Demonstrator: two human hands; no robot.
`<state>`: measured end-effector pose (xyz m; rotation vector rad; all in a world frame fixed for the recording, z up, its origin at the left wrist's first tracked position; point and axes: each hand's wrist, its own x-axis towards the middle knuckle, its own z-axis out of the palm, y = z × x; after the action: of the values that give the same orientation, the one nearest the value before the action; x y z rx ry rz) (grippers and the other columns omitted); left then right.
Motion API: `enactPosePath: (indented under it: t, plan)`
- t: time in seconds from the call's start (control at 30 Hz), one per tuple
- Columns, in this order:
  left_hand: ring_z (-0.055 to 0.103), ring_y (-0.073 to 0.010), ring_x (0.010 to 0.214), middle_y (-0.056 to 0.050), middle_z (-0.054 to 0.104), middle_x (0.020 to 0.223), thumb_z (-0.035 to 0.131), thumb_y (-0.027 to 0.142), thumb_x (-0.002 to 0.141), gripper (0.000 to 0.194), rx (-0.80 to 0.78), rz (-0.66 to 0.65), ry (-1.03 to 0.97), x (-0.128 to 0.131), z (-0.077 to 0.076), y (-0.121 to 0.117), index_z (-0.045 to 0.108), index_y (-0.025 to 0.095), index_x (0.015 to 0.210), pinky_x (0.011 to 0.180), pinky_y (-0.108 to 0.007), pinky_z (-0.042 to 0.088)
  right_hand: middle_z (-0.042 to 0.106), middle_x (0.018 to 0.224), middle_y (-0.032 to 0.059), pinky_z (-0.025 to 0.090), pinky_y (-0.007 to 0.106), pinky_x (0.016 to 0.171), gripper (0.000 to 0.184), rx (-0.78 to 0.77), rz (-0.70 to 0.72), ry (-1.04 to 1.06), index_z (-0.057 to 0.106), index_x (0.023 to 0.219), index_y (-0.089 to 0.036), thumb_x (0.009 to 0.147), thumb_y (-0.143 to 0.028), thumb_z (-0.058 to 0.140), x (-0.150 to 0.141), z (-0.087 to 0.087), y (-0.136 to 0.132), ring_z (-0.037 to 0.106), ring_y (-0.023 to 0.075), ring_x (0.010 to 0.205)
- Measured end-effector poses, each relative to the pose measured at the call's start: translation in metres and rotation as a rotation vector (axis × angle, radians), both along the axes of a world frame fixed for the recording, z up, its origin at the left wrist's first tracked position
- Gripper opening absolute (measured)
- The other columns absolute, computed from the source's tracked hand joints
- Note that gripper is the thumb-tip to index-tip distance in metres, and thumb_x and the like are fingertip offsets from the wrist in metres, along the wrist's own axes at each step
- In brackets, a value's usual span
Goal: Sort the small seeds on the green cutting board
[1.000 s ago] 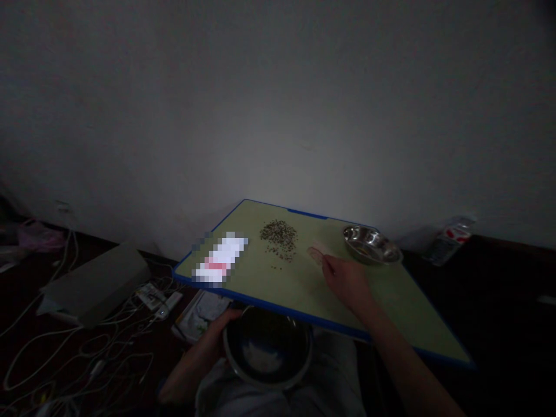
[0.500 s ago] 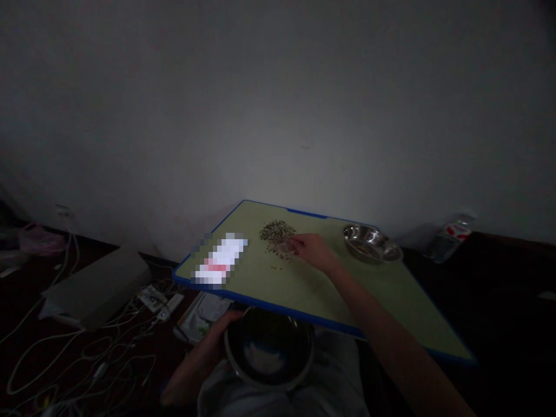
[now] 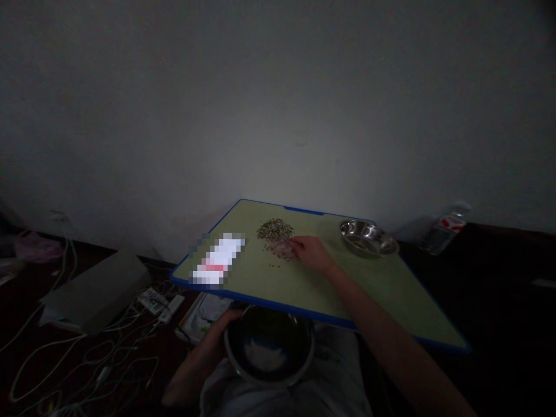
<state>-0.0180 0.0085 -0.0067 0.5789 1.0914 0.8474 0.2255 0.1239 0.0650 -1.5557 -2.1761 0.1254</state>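
My right hand [image 3: 311, 253] lies on a green board with a blue rim [image 3: 269, 289], its fingers stretched toward a small heap of seeds or beans [image 3: 274, 230] and touching the heap's near edge. The fingertips are smeared by motion. My left hand [image 3: 216, 337] grips the left rim of a dark metal bowl [image 3: 269, 347] that rests on my lap, just under the board's front edge. Something pale sits in the bowl's bottom.
A shallow steel dish [image 3: 368, 236] stands on the board's far right. A blurred white and red packet [image 3: 217, 260] lies at the left. A plastic bottle [image 3: 443, 229] lies by the wall. A grey box [image 3: 95, 289] and tangled cables [image 3: 87, 359] cover the floor.
My right hand has moved left from beside the steel dish to the heap of seeds, and its fingers now rest on it. The left hand keeps its hold on the bowl.
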Motion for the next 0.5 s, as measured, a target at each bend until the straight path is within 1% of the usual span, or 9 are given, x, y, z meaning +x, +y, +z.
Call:
enactPosePath:
  t: [0.07, 0.13, 0.17, 0.2, 0.27, 0.4, 0.5]
  plan:
    - [0.056, -0.0145, 0.049, 0.002, 0.062, 0.044, 0.057, 0.038, 0.068, 0.025, -0.033, -0.027, -0.013, -0.0002, 0.0, 0.0001, 0.067, 0.016, 0.059, 0.059, -0.025, 0.042, 0.065, 0.066, 0.0032, 0.034, 0.021, 0.059, 0.031, -0.009, 0.026, 0.033, 0.065, 0.074, -0.017, 0.087, -0.026, 0.039, 0.0011, -0.0018, 0.001, 0.055, 0.0123, 0.062]
    - [0.054, -0.0153, 0.047, 0.003, 0.057, 0.038, 0.057, 0.037, 0.069, 0.025, -0.041, -0.057, -0.041, -0.0005, 0.0, 0.0004, 0.067, 0.016, 0.058, 0.063, -0.027, 0.043, 0.063, 0.063, 0.0022, 0.034, 0.02, 0.058, 0.03, -0.025, 0.046, 0.063, 0.064, 0.071, -0.016, 0.085, -0.025, 0.04, 0.0017, -0.0036, 0.0019, 0.054, 0.0115, 0.059]
    - [0.056, -0.016, 0.049, 0.003, 0.059, 0.04, 0.056, 0.037, 0.069, 0.025, -0.053, -0.055, -0.066, -0.0006, 0.0002, 0.0006, 0.067, 0.017, 0.06, 0.064, -0.028, 0.044, 0.062, 0.061, 0.0018, 0.033, 0.02, 0.057, 0.029, -0.034, 0.052, 0.076, 0.064, 0.07, -0.016, 0.085, -0.025, 0.04, 0.0019, -0.0042, 0.0022, 0.053, 0.0112, 0.057]
    - [0.058, -0.0173, 0.054, 0.002, 0.064, 0.047, 0.057, 0.036, 0.069, 0.023, -0.069, -0.055, -0.103, -0.0005, 0.0006, 0.0008, 0.068, 0.017, 0.064, 0.065, -0.028, 0.044, 0.061, 0.06, 0.0014, 0.033, 0.02, 0.056, 0.029, -0.043, 0.056, 0.09, 0.063, 0.069, -0.016, 0.084, -0.024, 0.04, 0.0019, -0.0047, 0.0025, 0.052, 0.0109, 0.056]
    - [0.061, -0.0185, 0.06, 0.0, 0.069, 0.055, 0.058, 0.035, 0.068, 0.022, -0.092, -0.036, -0.131, 0.0, 0.0017, 0.0011, 0.069, 0.016, 0.066, 0.064, -0.028, 0.044, 0.06, 0.057, 0.0009, 0.033, 0.02, 0.055, 0.029, -0.062, 0.064, 0.118, 0.062, 0.067, -0.016, 0.084, -0.024, 0.041, 0.0016, -0.0051, 0.0026, 0.051, 0.0104, 0.053]
    - [0.06, -0.0168, 0.055, 0.0, 0.069, 0.052, 0.061, 0.032, 0.065, 0.019, -0.066, 0.024, -0.064, 0.0014, 0.003, 0.0015, 0.067, 0.017, 0.057, 0.058, -0.025, 0.043, 0.058, 0.055, -0.0001, 0.034, 0.02, 0.054, 0.028, -0.098, 0.102, 0.154, 0.062, 0.066, -0.016, 0.084, -0.025, 0.042, -0.0002, -0.005, 0.0012, 0.051, 0.01, 0.052]
    - [0.06, -0.0162, 0.054, 0.001, 0.07, 0.053, 0.062, 0.032, 0.064, 0.018, -0.051, 0.012, -0.071, 0.0015, 0.002, 0.002, 0.068, 0.017, 0.058, 0.057, -0.025, 0.043, 0.059, 0.056, -0.0003, 0.034, 0.02, 0.054, 0.027, -0.128, 0.133, 0.184, 0.062, 0.068, -0.016, 0.083, -0.025, 0.042, -0.0013, -0.0054, 0.0001, 0.051, 0.0096, 0.052]
